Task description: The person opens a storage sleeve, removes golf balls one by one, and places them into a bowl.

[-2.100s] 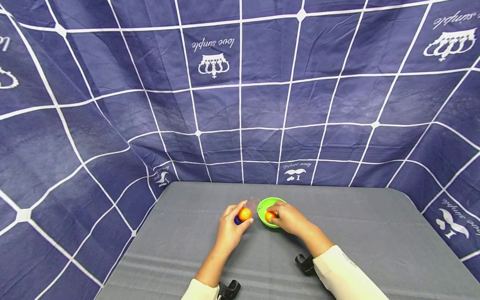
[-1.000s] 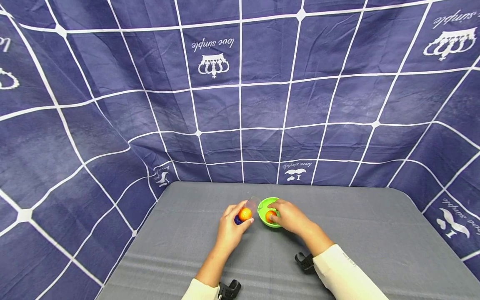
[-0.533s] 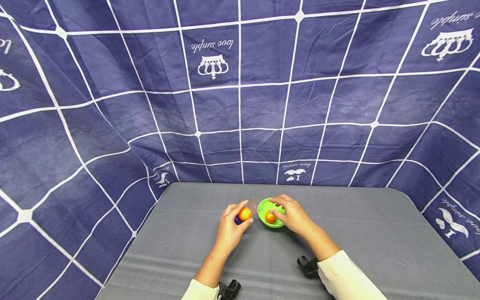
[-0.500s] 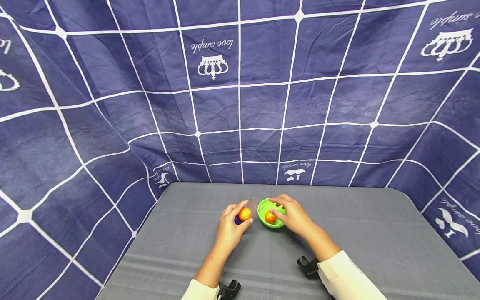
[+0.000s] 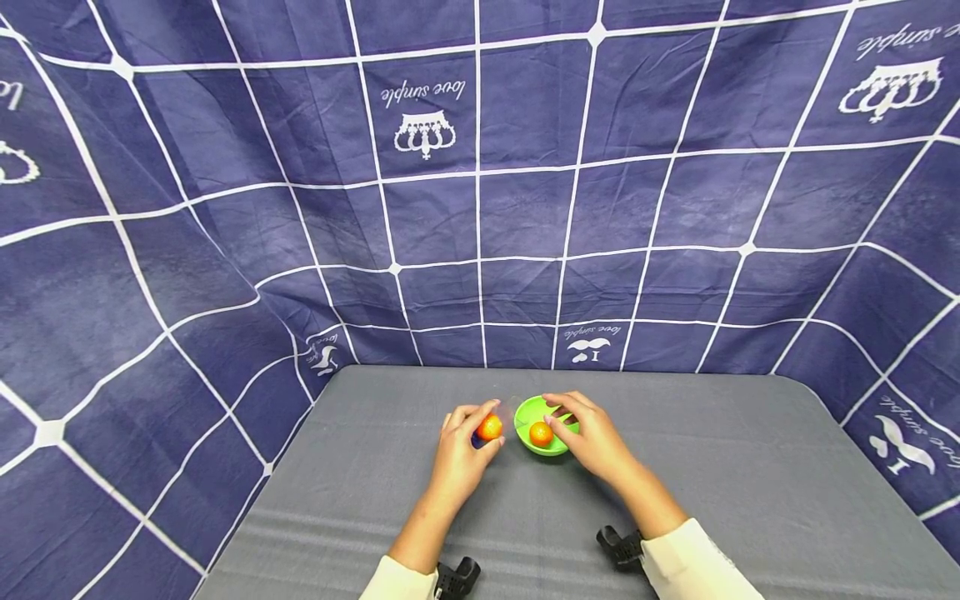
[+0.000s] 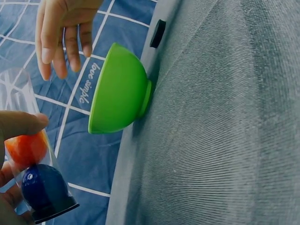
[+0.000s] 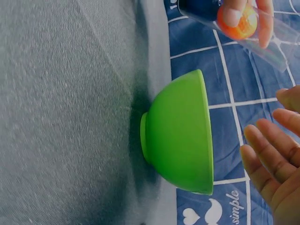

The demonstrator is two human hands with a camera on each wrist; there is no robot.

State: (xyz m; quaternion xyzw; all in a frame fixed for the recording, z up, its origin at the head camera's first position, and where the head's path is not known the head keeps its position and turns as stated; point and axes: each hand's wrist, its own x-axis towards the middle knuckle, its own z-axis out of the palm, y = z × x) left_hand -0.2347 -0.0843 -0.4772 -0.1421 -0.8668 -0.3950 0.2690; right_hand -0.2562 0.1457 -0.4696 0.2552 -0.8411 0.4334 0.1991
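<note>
My left hand [image 5: 456,454] grips a clear plastic tube [image 6: 15,84], tilted with its mouth toward the bowl. Inside it, a shiny blue ball [image 6: 44,185] lies at the black base and an orange ball [image 6: 28,149] rests against it. The thumb and fingers wrap the tube around the orange ball. To the right stands a green bowl [image 7: 180,133], upright on the table. Another orange ball [image 5: 541,434] lies in the bowl; the bowl's wall hides it in both wrist views. Over the bowl's right side hovers my right hand [image 5: 600,440], its fingers spread and holding nothing.
A grey cloth-covered table [image 5: 360,483] carries the bowl. Blue curtains [image 5: 525,208] with white grid lines rise behind it and at both sides. A small flat black piece [image 6: 158,33] shows beyond the bowl in the left wrist view.
My right hand has let go of the orange ball in the bowl, spread its fingers and drawn back slightly to the right. The left hand with the tube has hardly moved.
</note>
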